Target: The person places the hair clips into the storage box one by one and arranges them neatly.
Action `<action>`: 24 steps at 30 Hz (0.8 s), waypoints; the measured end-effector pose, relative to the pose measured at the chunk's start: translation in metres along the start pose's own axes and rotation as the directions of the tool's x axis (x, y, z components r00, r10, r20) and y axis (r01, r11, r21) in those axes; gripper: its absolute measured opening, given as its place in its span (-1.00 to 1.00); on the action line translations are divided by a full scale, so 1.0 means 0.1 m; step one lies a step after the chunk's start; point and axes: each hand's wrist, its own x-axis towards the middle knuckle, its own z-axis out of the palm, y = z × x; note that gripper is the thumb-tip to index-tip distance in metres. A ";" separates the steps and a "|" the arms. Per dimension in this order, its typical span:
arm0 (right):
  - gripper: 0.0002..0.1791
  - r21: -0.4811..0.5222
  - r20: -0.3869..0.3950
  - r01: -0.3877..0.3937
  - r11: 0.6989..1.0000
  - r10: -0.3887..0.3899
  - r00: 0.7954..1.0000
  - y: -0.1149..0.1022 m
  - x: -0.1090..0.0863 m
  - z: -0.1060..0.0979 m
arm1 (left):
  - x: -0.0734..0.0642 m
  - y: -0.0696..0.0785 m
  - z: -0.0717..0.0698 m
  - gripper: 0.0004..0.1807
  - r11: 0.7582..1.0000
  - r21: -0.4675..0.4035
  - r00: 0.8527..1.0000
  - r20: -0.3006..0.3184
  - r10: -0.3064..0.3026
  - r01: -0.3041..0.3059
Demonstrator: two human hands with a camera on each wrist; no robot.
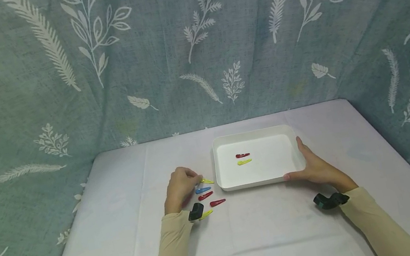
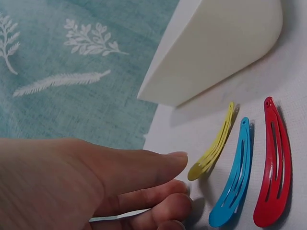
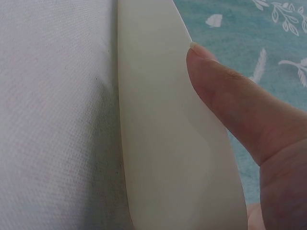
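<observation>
My left hand [image 1: 181,187] is at the left of the tray, its thumb and fingertips right beside the wide end of a yellow snap hair clip [image 2: 214,148]. A small gap seems to show between thumb and clip in the left wrist view. Next to it lie a blue hair clip [image 2: 233,177] and a red hair clip [image 2: 273,165]. My right hand [image 1: 318,168] holds the near right corner of a white tray [image 1: 262,183], thumb [image 3: 216,79] against the near wall and fingers along the right side. Inside the tray lie a red clip [image 1: 243,155] and a yellow clip [image 1: 244,162].
Nearer to me on the white-covered table [image 1: 261,231] lie another red clip [image 1: 217,202] and another yellow clip [image 1: 206,214], the latter partly behind the left wrist's black camera [image 1: 196,211]. A leaf-patterned green curtain [image 1: 170,62] hangs behind the table.
</observation>
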 end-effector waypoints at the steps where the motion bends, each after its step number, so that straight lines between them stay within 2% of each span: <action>1: 0.61 -0.001 0.000 0.000 1.000 0.000 1.000 0.00 0.00 0.00 | 0.00 0.00 0.00 -0.72 1.000 0.002 1.000 0.005 -0.003 0.003; 14: 0.62 -0.003 -0.006 -0.004 1.000 0.004 1.000 0.00 0.01 0.01 | 0.03 -0.01 0.04 -0.79 0.999 0.037 1.000 0.006 -0.012 0.011; 20: 0.62 -0.004 -0.007 -0.008 1.000 0.008 1.000 -0.01 0.00 0.00 | 0.05 -0.02 0.05 -0.83 0.999 0.050 1.000 0.014 0.013 -0.014; 24: 0.62 -0.004 -0.004 -0.008 1.000 0.008 1.000 -0.01 0.00 0.00 | 0.04 -0.02 0.02 -0.83 1.000 0.022 0.999 0.031 0.020 -0.021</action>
